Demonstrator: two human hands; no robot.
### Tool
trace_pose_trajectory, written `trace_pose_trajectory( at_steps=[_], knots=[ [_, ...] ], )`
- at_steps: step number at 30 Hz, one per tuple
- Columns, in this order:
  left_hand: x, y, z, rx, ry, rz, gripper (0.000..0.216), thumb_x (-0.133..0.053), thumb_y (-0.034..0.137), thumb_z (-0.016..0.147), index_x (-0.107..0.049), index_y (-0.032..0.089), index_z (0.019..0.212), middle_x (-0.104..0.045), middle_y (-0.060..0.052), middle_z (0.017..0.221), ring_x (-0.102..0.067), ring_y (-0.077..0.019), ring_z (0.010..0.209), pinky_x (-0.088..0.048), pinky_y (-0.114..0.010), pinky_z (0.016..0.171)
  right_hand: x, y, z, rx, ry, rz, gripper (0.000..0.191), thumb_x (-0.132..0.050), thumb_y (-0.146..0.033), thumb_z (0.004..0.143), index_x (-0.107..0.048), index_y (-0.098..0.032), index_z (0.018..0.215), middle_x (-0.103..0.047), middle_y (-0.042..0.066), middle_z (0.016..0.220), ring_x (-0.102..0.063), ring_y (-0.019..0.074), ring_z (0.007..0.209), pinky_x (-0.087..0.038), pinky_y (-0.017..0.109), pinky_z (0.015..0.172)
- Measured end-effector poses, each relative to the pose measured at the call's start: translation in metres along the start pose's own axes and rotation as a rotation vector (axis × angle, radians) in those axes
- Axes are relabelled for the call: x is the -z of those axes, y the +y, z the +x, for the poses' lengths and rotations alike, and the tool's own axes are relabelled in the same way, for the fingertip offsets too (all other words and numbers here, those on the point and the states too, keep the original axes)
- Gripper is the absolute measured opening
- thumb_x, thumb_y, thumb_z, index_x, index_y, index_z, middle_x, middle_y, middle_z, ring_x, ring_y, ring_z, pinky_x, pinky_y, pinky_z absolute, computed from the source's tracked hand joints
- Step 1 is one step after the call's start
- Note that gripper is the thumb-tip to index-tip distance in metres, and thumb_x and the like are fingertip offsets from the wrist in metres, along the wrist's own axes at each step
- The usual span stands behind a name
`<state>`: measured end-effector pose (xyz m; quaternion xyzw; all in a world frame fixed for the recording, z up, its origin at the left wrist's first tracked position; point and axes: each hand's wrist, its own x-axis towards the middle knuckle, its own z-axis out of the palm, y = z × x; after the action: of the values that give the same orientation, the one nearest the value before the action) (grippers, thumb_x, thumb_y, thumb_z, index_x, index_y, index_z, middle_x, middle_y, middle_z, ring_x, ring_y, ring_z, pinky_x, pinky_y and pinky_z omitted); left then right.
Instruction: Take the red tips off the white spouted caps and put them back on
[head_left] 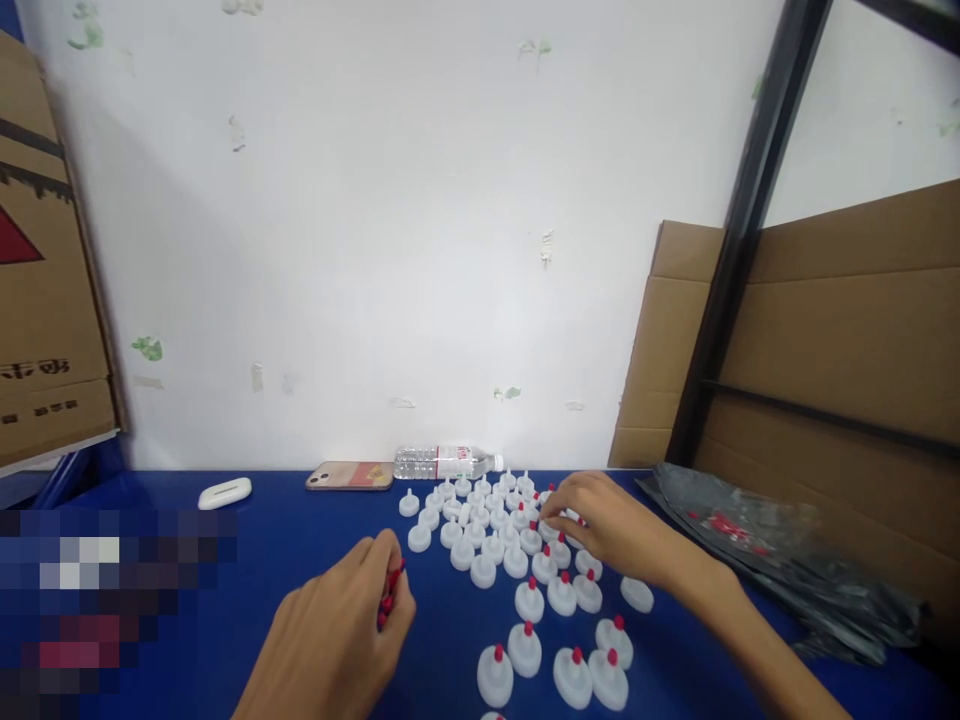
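Observation:
Several white round caps (480,525) stand in rows on the blue table (292,560); the nearer ones (529,598) carry small red tips, the farther ones do not. My left hand (337,630) is curled shut around several small red tips (388,598), just left of the caps. My right hand (600,520) reaches over the right side of the rows, fingers pinched down at a cap near the back; what they hold is hidden.
A lying water bottle (446,462), a phone (349,476) and a small white case (224,492) sit along the wall. Dark plastic bags (780,560) pile at the right, with cardboard (825,330) and a black post (742,230) behind. A carton (45,270) stands left.

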<state>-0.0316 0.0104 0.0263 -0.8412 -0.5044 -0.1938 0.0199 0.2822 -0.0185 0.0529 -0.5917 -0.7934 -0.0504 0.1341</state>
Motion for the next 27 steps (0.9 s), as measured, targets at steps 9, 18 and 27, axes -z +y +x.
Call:
trace_pose_trajectory(
  at_steps=[9,18,27],
  knots=[
    [0.016,-0.020,0.065,-0.163,0.301,-0.055,0.007,-0.046,0.025,0.092,-0.052,0.022,0.089,-0.067,0.000,0.084,-0.062,-0.0170,0.062,-0.036,-0.026,0.055,-0.010,-0.010,0.018,-0.029,-0.068,0.087,0.018,-0.062,-0.034,0.093,-0.078,-0.026,0.094,-0.078,0.002,0.089,-0.069,0.0223,0.088,-0.043,0.029,0.074],
    [-0.047,-0.058,0.070,-0.453,0.487,-0.110,0.017,-0.042,0.022,0.098,-0.059,0.021,0.098,-0.070,-0.001,0.096,-0.063,-0.0112,0.055,-0.040,-0.022,0.049,-0.030,-0.022,0.014,0.000,0.025,0.145,0.008,-0.064,-0.028,0.091,-0.070,-0.024,0.091,-0.074,0.003,0.098,-0.066,0.0218,0.094,-0.044,0.034,0.087],
    [-0.042,-0.031,0.053,-0.718,0.580,-0.302,0.021,-0.047,0.021,0.103,-0.061,0.020,0.118,-0.071,-0.004,0.103,-0.072,-0.0140,0.088,-0.054,-0.019,0.070,-0.017,-0.074,0.031,0.102,0.189,0.186,0.012,-0.056,-0.018,0.093,-0.057,-0.022,0.104,-0.065,0.004,0.102,-0.063,0.0205,0.095,-0.050,0.031,0.080]
  ],
)
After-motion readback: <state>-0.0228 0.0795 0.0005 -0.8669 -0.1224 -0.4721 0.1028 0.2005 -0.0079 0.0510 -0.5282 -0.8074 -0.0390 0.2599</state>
